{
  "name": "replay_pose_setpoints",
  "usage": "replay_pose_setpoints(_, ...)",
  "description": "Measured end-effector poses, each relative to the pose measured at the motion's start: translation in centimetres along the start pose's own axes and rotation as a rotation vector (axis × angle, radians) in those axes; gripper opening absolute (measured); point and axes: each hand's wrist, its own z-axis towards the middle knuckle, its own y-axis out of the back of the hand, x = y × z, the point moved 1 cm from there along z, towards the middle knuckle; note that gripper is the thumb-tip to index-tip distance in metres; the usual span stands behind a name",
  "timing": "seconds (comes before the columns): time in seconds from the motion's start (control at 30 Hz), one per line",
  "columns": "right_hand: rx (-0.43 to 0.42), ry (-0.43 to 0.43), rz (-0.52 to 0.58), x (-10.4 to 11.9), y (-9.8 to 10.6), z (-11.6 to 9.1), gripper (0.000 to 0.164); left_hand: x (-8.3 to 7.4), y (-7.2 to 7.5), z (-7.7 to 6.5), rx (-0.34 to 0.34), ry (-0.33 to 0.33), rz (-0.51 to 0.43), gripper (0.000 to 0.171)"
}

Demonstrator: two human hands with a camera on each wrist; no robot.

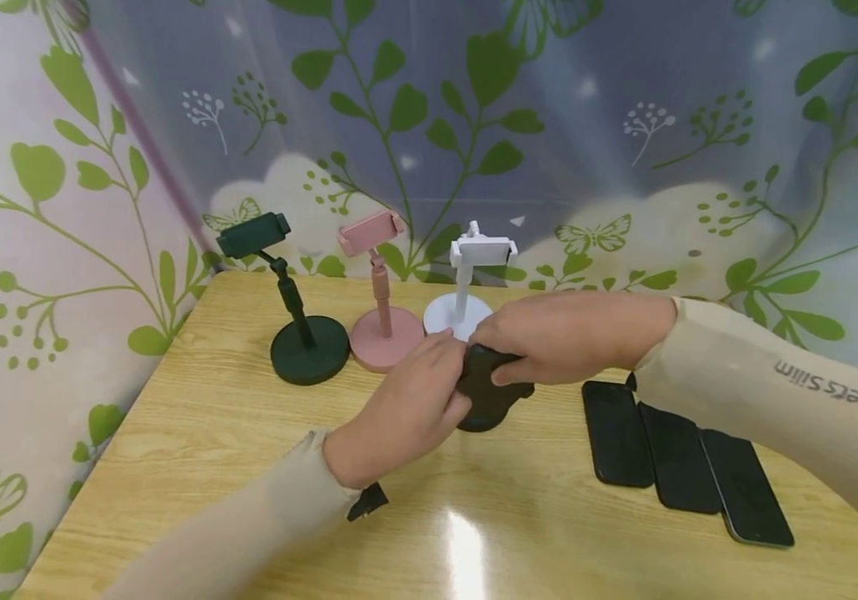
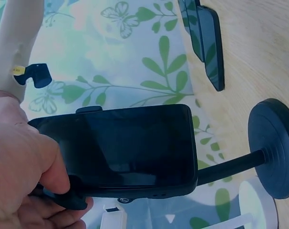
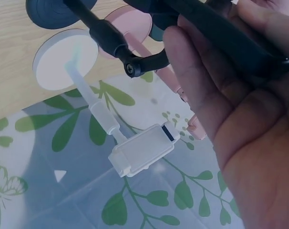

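A black phone stand, its round base [image 2: 278, 148] on the table, holds a dark smartphone [image 2: 120, 148] across its clamp. In the left wrist view my left hand [image 2: 15, 176] pinches the clamp end at the phone's near corner. My right hand [image 1: 571, 337] grips the phone from the other side, its thumb lying on the dark surface in the head view. Under the phone and clamp [image 3: 221, 38], the fingers of that hand [image 3: 249, 124] curl in the right wrist view. Behind the hands stands a white phone stand [image 1: 464, 283], its base partly hidden.
A pink phone stand [image 1: 381, 292] and a dark green one [image 1: 290, 300] are lined up left of the white stand. Three dark phones [image 1: 687, 462] lie side by side at the right. A patterned curtain [image 1: 429, 125] hangs behind the wooden table [image 1: 197, 467].
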Motion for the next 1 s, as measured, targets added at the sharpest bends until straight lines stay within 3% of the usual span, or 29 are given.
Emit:
replay_pose_setpoints(0.37,0.001,0.056,0.014,0.0,0.4,0.2,0.012,0.4,1.0,-0.1,0.058,0.030,-0.043,0.017)
replay_pose_setpoints(0.57,0.010,0.031,0.080,0.0,0.6,0.5,0.006,0.6,1.0,-0.1,0.053,0.097,-0.032,0.017)
replay_pose_setpoints(0.63,-0.001,0.006,0.072,0.2,0.5,0.7,0.004,0.5,0.9,-0.3,0.022,0.107,0.024,0.017)
replay_pose_setpoints(0.83,-0.062,-0.049,-0.002,0.8,0.1,1.3,0.008,0.1,-0.3,-0.6,-0.157,0.066,0.321,0.018)
replay_pose_setpoints(1.0,-0.063,-0.066,-0.017,0.8,0.0,1.4,0.010,-0.1,-1.1,-0.3,-0.209,0.060,0.418,0.014)
